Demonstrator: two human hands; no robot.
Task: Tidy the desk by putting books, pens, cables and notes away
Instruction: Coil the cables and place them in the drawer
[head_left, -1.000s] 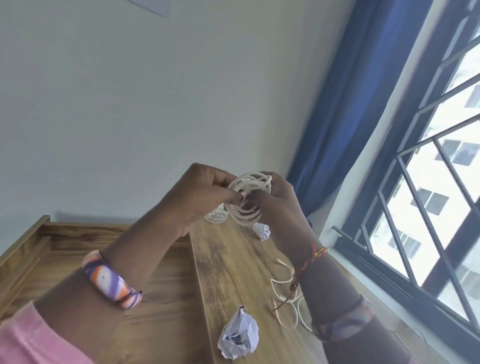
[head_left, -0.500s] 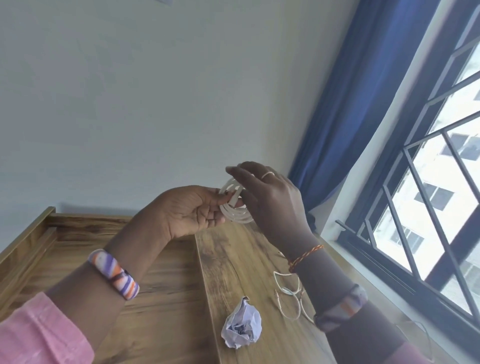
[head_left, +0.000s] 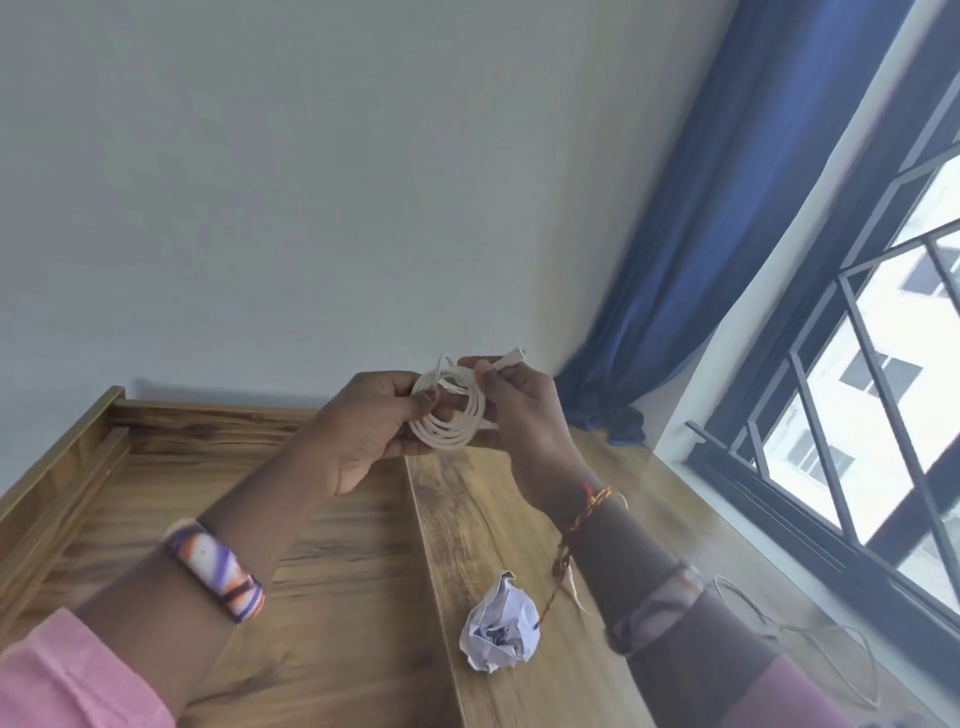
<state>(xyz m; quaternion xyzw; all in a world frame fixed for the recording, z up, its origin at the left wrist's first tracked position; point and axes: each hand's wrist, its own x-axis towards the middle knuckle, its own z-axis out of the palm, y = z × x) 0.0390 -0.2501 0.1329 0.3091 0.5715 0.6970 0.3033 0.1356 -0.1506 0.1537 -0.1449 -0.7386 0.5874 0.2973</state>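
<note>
Cable coil (head_left: 451, 415) pinched between both hands.

White cable (head_left: 451, 415): wound into a small round coil of several loops, held in the air above the worktop (head_left: 519, 519), coil plane roughly facing the camera. Left hand (head_left: 363, 431) grips the coil's left edge; right hand (head_left: 524, 410) pinches the free end w/ its connector (head_left: 511, 358) sticking up and to the right. Crumpled paper note (head_left: 500, 630): white ball w/ dark print, lying on the worktop near the front. Second thin white cable (head_left: 810, 639): loose loops lying at the right, near the window side.
</note>
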